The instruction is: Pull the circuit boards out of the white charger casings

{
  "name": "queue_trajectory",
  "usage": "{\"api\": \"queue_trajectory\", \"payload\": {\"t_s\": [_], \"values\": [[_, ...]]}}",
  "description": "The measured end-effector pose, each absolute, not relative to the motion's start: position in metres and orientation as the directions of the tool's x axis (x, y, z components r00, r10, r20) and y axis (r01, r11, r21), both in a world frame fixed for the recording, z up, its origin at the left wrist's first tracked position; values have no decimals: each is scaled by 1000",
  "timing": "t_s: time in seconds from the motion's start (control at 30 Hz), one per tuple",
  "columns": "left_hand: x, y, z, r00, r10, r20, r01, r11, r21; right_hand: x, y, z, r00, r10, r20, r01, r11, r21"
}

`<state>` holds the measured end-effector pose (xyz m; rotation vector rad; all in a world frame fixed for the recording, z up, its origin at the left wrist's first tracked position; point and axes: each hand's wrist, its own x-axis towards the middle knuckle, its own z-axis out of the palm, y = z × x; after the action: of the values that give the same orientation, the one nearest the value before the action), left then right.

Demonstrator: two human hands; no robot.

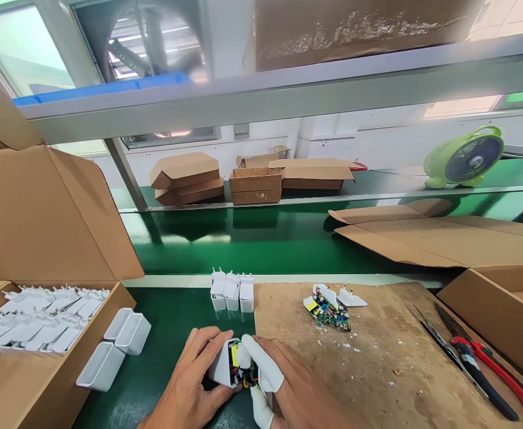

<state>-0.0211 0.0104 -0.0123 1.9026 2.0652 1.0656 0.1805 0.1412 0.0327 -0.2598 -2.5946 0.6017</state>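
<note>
My left hand [199, 375] is closed around a white plastic charger housing [219, 366] near the front middle of the bench. A small circuit board [246, 376] with a yellow component shows at the housing's open end; how far inside it sits is hidden. My right hand [295, 384], with white covers on several fingertips, grips the circuit board from the right. Behind my hands stand three white charger housings [232, 292] with plug parts on top. On the brown board [369, 357] lies a heap of loose circuit boards [328, 311] with white plug covers [351, 298].
At left, an open cardboard box [71, 381] contains rows of white chargers [42, 319]; empty housings [103, 366] stand beside it. Tweezers [449, 351] and red-handled cutters [476, 357] lie at right by another carton [503, 316]. A green fan [464, 158] stands behind.
</note>
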Motion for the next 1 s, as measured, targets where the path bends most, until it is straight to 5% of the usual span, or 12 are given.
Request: {"api": "queue_trajectory", "payload": {"t_s": [0.33,1.0], "values": [[-22,9,-11,-174,909,379,828,-73,556,186,142,55,-891,292,348,58,833,-550],[-20,11,-11,-139,870,474,862,-129,490,185,147,49,-883,210,420,-24,873,-487]]}}
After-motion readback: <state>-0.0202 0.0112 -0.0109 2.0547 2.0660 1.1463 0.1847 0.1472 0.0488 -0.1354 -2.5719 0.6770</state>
